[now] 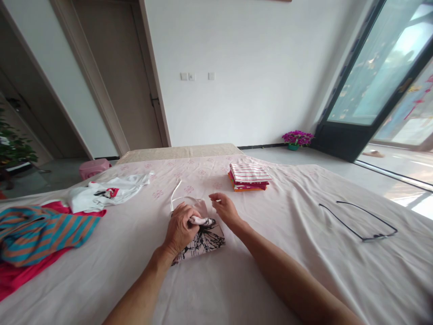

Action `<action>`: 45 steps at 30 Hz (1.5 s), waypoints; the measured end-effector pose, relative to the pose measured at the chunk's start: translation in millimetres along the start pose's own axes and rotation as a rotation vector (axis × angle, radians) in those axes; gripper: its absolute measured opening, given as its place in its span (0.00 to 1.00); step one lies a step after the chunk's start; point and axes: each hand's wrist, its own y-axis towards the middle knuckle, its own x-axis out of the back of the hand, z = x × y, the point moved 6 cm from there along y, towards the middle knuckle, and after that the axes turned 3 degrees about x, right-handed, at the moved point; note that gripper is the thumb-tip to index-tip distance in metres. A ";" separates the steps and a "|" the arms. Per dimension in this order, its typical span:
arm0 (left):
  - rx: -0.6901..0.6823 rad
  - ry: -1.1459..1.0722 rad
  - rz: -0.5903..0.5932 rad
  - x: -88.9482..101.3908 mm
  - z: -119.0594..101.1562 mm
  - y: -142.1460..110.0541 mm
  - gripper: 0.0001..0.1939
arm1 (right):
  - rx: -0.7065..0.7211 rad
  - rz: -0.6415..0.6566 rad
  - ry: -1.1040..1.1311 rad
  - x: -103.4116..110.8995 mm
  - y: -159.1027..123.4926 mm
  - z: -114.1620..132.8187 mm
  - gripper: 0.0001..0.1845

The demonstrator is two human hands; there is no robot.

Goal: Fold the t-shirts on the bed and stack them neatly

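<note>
A pale pink garment with a black print [206, 237] lies partly folded on the sheet-covered surface in front of me. My left hand [182, 226] is closed on its upper edge, gripping a bunched fold. A thin white strap [174, 192] curls out from the garment beyond that hand. Just right of the far edge, my right hand [223, 207] is raised with thumb and fingers apart, holding nothing. Whether its fingertips touch the pale cloth behind them, I cannot tell.
Folded clothes [249, 177] are stacked beyond my right hand. Eyeglasses [363, 228] lie at the right. Loose at the left are a white shirt [125, 187], a striped garment [50, 230] and red cloth [23, 277]. A pink stool [94, 169] stands past the left edge.
</note>
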 end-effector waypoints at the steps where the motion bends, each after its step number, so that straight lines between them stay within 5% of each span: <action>1: -0.010 -0.010 -0.021 1.4 0.1 -1.0 0.07 | -0.024 0.046 -0.119 -1.3 5.6 -2.9 0.14; 4: -0.030 -0.039 -0.067 4.9 0.7 -2.8 0.05 | -0.035 0.143 -0.395 -6.1 14.5 -3.6 0.15; 9: -0.049 -0.076 -0.109 10.2 -1.6 -2.5 0.04 | -0.046 0.187 -0.554 -18.9 19.6 -0.2 0.17; 21: -0.019 -0.094 -0.158 11.7 5.2 -5.1 0.04 | 0.041 0.126 -0.323 -27.3 18.6 4.0 0.09; 27: -0.018 -0.098 -0.174 14.4 2.9 -5.0 0.04 | 0.039 0.135 -0.139 -31.1 18.5 -2.7 0.21; 32: -0.049 -0.117 -0.220 15.2 3.9 -6.1 0.05 | 0.201 0.168 -0.239 -31.7 18.6 5.9 0.11; 45: -0.029 -0.095 -0.265 13.6 6.3 -5.6 0.06 | 0.462 0.296 -0.407 -28.1 5.7 16.8 0.08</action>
